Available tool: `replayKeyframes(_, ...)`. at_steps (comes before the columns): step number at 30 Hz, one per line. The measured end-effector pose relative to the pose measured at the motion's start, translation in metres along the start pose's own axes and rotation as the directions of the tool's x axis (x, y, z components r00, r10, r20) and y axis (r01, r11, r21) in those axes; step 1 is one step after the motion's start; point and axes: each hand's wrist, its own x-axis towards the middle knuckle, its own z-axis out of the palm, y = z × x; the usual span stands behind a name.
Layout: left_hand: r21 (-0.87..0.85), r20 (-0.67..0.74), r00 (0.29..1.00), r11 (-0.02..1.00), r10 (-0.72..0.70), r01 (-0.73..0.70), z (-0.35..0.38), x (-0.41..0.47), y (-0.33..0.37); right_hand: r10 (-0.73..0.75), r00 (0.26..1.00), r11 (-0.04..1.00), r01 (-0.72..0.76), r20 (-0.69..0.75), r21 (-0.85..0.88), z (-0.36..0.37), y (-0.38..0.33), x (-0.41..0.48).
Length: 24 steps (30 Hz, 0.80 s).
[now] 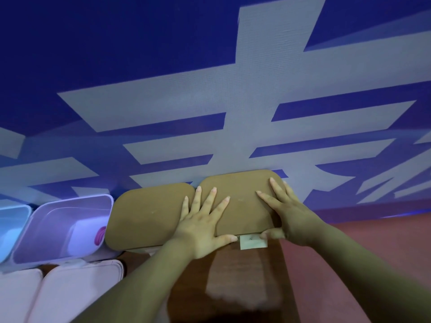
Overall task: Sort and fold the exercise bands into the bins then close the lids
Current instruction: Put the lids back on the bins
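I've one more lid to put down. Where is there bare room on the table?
Bare wooden tabletop lies in front of the right brown lid, below the paper label. Leftward is crowded: pink lids, purple bin.

Matt tan lids (pixel 235 206), glossy plastic bin (pixel 63 229), polished wood table (pixel 245 287).

Two lids sit side by side, both a flat, mustard-tan brown: the right tan lid (pixel 240 201) and the left tan lid (pixel 147 217), each plain apart from a few faint pale specks. Left of them is a pale lilac bin (pixel 77 199) holding a magenta band (pixel 100 234), then a light blue bin (pixel 23 207). In front lie two soft pink lids (pixel 79 292). The bench (pixel 245 276) is dark reddish-brown wood grain, carrying a cream paper label (pixel 253 241). Behind hangs a deep blue backdrop (pixel 140 43) with broad grey-white strokes. To the right is a dull red surface (pixel 349 229).
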Motion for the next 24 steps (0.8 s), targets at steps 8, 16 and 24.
replayKeyframes(8, -0.051, 0.039, 0.999, 0.998, -0.027, 0.029, -0.011, 0.002, 0.001, 0.089, 0.992, 0.996, -0.089, 0.088, -0.006, -0.012, -0.013, 0.002)
replayKeyframes(16, -0.106, -0.083, 0.997, 0.994, 0.012, -0.02, -0.026, -0.059, -0.016, 0.164, 0.985, 0.984, -0.166, -0.046, -0.057, -0.011, -0.065, -0.04)
replayKeyframes(24, -0.197, -0.151, 0.974, 0.971, -0.167, 0.136, 0.031, -0.203, -0.095, 0.058, 0.993, 0.996, -0.065, -0.1, -0.067, 0.037, -0.167, -0.076)
